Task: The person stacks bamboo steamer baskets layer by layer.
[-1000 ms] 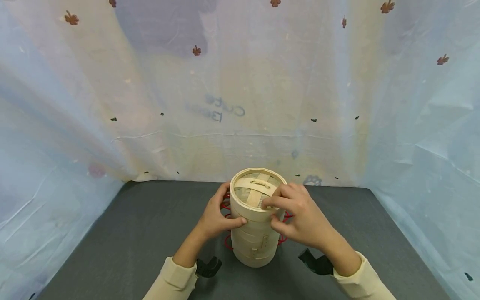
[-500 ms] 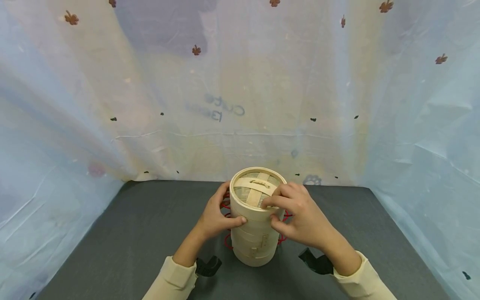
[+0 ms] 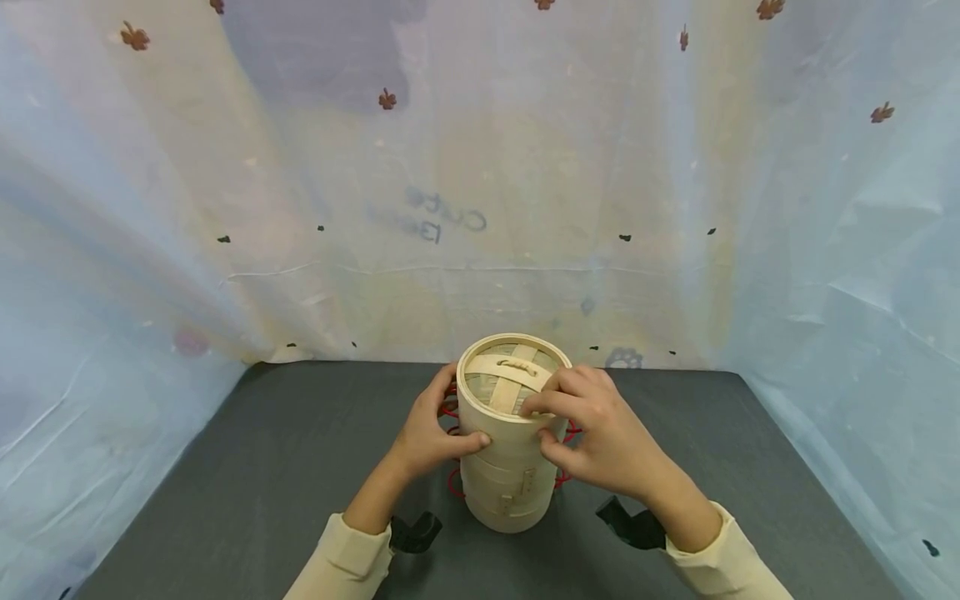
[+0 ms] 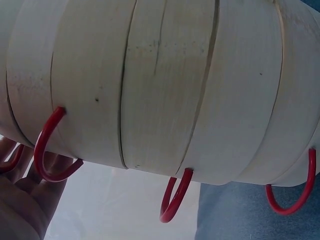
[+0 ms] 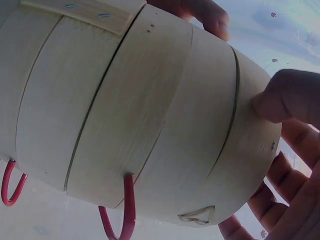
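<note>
A tall bamboo steamer (image 3: 498, 498) of stacked tiers stands upright on the dark table, topped by a round woven lid (image 3: 506, 395) with crossed strips and a small rope loop. My left hand (image 3: 420, 432) grips its upper left side, thumb in front and fingers reaching behind. On the lid's front right edge, my right hand (image 3: 600, 429) pinches the rim, with thumb (image 5: 287, 97) outside and fingers over the top. Red loop handles (image 4: 180, 197) stick out along the sides. Seen from the right wrist, the lid sits against the top tier.
A dark grey table top (image 3: 315, 467) spreads around the steamer. Pale plastic sheeting (image 3: 480, 167) with printed leaves hangs behind and at both sides. Black straps (image 3: 415, 533) are at both wrists, beside the cream sleeves (image 3: 341, 558).
</note>
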A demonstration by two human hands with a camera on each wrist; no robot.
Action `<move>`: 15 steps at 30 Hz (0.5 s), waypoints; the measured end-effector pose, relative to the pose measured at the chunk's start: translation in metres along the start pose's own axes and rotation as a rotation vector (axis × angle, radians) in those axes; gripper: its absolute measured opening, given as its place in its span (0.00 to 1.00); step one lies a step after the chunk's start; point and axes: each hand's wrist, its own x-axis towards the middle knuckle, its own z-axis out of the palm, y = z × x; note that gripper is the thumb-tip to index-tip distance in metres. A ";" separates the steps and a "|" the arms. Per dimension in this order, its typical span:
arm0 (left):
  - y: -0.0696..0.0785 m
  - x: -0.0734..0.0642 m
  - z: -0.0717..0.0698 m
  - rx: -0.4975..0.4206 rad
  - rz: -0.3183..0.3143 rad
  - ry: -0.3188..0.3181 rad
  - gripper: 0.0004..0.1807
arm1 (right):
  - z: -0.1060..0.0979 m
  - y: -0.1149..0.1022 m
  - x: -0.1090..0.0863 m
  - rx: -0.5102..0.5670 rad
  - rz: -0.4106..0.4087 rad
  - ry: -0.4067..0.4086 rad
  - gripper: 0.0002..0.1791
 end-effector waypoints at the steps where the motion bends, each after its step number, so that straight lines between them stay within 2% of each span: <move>1: 0.000 0.000 0.000 0.003 0.001 0.000 0.45 | 0.000 0.000 0.000 -0.003 0.001 -0.002 0.19; 5: -0.001 -0.001 0.000 0.005 -0.004 -0.006 0.45 | -0.001 0.000 0.000 -0.005 0.001 0.001 0.18; 9: -0.002 0.000 -0.002 0.016 -0.011 -0.019 0.45 | -0.007 0.004 -0.001 0.002 0.033 0.025 0.17; 15: 0.000 0.004 -0.020 0.079 0.030 0.000 0.43 | -0.026 0.024 -0.001 -0.085 0.103 0.066 0.21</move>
